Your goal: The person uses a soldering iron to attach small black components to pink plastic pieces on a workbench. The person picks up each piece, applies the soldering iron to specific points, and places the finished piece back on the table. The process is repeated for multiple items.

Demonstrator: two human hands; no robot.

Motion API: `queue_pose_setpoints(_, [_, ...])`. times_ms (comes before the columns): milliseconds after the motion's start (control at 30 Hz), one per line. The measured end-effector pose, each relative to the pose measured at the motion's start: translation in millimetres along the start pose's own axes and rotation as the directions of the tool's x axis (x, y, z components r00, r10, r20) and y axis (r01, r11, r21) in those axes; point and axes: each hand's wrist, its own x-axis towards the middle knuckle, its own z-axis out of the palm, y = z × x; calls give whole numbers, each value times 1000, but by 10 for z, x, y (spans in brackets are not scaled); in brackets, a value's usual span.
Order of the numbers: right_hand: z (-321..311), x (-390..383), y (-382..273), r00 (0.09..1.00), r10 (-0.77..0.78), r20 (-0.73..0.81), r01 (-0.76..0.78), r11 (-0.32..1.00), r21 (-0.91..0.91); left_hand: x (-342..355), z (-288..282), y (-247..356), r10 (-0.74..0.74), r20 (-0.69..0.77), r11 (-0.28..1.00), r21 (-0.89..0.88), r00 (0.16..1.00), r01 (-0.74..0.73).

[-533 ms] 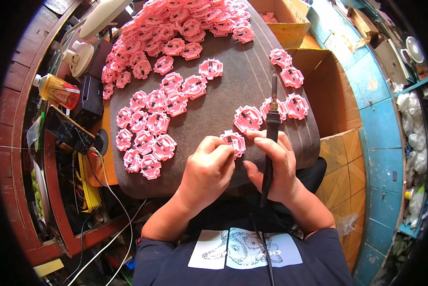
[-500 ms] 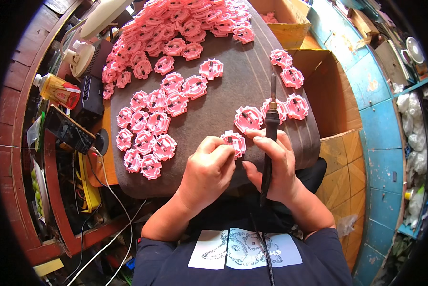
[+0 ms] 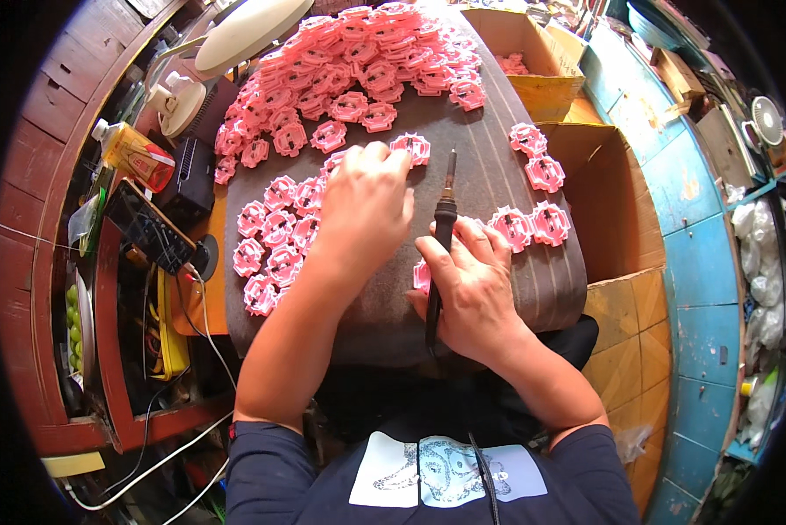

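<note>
Nearest, the right hand (image 3: 473, 293), loosely curled, holds a soldering iron (image 3: 443, 249), tip pointing away, seemingly to keep heat off the fingers. A pink plastic part (image 3: 421, 276) lies by its thumb. Farther, the left hand (image 3: 366, 210), half bent, hovers over others, its grasp hidden. Beyond, a pink heap (image 3: 358, 74) crowds the dark tabletop's (image 3: 371, 311) far end, apparently leaving working room.

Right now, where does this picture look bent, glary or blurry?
In the head view, the blue panels bow toward the right rim; in the same view, glare washes out their far end, the left hand looks slightly soft, and the soldering iron reads clearly.
</note>
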Motion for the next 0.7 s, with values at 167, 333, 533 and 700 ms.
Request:
queue_pose_setpoints(167, [-24,58,81,999,0,51,-1,1000,9,430,315,-208,-57,142,994,101,988,43])
queue_pose_setpoints(333, [-136,137,630,1000,3,-5,-3,996,-91,520,398,-28,-3,171,989,147,985,-23])
queue_pose_setpoints(533, [-495,144,1270,978,152,-139,-186,942,-279,37,254,401,110,135,989,88,985,-122])
queue_pose_setpoints(700, [-573,-94,905,974,83,-213,-93,995,-38,-582,-21,610,85,104,984,-162,991,-68])
